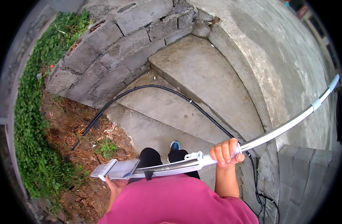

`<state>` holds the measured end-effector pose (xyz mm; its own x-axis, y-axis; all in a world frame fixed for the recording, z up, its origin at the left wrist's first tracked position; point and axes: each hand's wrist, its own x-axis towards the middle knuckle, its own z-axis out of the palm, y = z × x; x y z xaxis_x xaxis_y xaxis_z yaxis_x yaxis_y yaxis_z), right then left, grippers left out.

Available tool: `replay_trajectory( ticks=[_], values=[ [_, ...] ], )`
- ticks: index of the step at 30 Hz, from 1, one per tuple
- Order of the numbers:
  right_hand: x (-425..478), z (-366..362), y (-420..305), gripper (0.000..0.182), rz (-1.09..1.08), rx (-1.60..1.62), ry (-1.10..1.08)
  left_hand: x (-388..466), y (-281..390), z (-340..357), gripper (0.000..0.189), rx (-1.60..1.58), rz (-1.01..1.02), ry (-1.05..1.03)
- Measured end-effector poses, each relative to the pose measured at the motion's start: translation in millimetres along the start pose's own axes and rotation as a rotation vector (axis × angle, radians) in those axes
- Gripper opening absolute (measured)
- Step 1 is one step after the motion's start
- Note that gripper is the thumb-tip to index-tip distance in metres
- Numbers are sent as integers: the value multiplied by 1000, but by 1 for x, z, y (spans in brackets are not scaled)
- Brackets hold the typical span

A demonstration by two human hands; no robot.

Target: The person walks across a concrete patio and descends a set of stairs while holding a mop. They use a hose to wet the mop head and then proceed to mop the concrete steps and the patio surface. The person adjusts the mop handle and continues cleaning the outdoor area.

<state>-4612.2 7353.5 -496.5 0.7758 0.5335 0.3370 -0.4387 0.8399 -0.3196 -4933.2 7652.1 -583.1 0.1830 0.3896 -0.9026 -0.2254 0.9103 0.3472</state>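
A flat mop with a shiny metal pole (283, 133) lies across the front of my body, slanting up to the right. My right hand (227, 153) is wrapped around the white plastic sleeve near the middle of the pole. At the left end, my left hand (117, 184) supports the grey flat mop head (122, 168) from below, its fingers partly hidden by the head. A white plastic band (108, 168) crosses that head. A white clip (195, 156) sits on the plastic part left of my right hand. The pole's far end has a pale grey grip (334, 83).
Concrete steps (199, 72) lie before my feet, with a black cable (151, 86) arching across them. A concrete-block wall (123, 47) borders them at the left. Green plants (30, 117) and bare soil (72, 117) lie further left. Grey blocks (302, 165) are stacked at right.
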Motion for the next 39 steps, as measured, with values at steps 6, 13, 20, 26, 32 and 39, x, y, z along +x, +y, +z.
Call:
replay_trajectory(
  ticks=[6, 13, 20, 26, 32, 39],
  values=[
    [48, 8, -29, 20, -83, 5, -17, -12, 26, 85, 72, 50, 55, -145],
    [113, 1, -53, 16, -155, -129, -78, 30, 32, 210, 71, 140, 27, -195],
    [188, 46, -92, 18, -218, -342, 87, 60, 36, 346, 69, 299, -231, -256],
    [238, 107, -132, 17, -312, -521, 123, 48, 19, 443, 66, 384, -430, -318],
    [243, 154, -170, 15, -457, -636, 184, 17, -13, 522, 64, 557, -603, -408],
    [228, 158, -228, 17, -644, -727, 266, -8, -85, 596, 67, 723, -729, -489]
  ],
)
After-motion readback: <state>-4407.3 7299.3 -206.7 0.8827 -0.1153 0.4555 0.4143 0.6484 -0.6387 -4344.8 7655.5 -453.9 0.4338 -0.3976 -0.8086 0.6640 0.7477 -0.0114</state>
